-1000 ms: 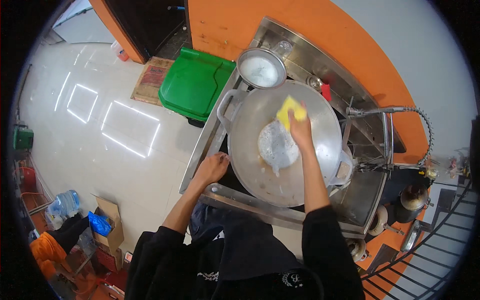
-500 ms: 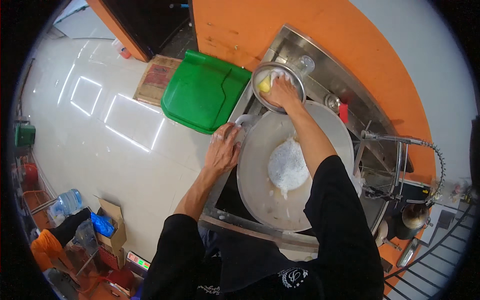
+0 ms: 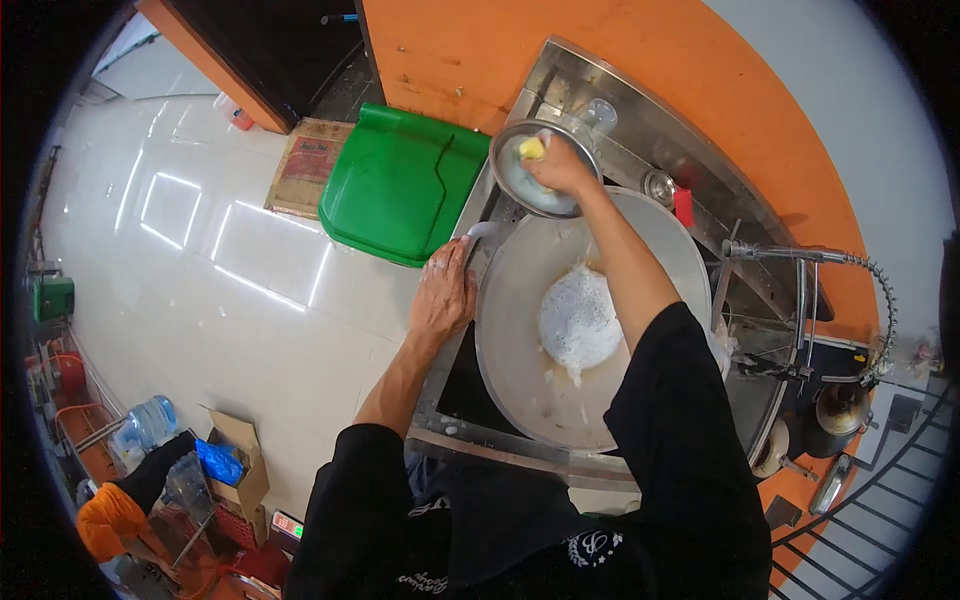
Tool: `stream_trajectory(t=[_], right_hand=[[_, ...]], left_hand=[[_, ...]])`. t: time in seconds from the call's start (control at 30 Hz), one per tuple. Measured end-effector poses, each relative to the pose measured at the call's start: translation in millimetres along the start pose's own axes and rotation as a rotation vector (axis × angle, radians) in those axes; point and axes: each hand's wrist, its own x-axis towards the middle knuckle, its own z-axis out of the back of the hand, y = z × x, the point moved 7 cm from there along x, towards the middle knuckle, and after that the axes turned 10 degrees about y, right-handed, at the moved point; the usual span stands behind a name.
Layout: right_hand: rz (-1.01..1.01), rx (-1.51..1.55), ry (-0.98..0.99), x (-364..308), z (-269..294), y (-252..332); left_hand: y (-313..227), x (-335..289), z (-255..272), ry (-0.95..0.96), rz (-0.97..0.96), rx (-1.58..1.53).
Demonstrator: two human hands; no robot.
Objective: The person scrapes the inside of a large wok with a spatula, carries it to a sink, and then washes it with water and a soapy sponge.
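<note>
My right hand [image 3: 558, 167] is closed on a yellow sponge [image 3: 532, 148] inside a round steel bowl [image 3: 508, 178] with whitish suds. Below the bowl, a wide grey wok [image 3: 510, 350] sits over the sink, with a foamy puddle [image 3: 580, 318] at its middle. My left hand [image 3: 442, 292], wet with suds on its fingers, rests on the sink's left edge. Its fingers lie forward, close to the wok's pale handle [image 3: 483, 230], with the thumb apart; the undersides of the fingers are hidden.
A green lidded bin [image 3: 400, 190] stands left of the sink, next to a flattened cardboard box [image 3: 310, 165]. Behind the bowl are a clear cup [image 3: 600, 115] and a small red-handled steel item [image 3: 683, 206]. A spring-hose tap [image 3: 800, 255] rises at right. An open carton [image 3: 240, 470] stands at lower left.
My right hand has shifted within the bowl, and the sponge now shows above the fingers. The left hand has slid slightly away from the wok's handle. The view has tilted a little.
</note>
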Motion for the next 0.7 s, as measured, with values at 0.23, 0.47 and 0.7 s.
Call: stream_trajectory(t=[0.23, 0.47, 0.7], right_hand=[[0.081, 0.545, -0.210, -69.8, 32.0, 14.7], [0.103, 0.671, -0.367, -163.8, -5.8, 16.4], [0.091, 0.424, -0.467, -142.9, -32.4, 25.3]], left_hand=[[1.2, -1.0, 0.4, -0.002, 0.017, 0.024], [0.6, 1.3, -0.1, -0.012, 0.026, 0.047], [-3.0, -1.3, 0.5, -0.033, -0.011, 0.043]])
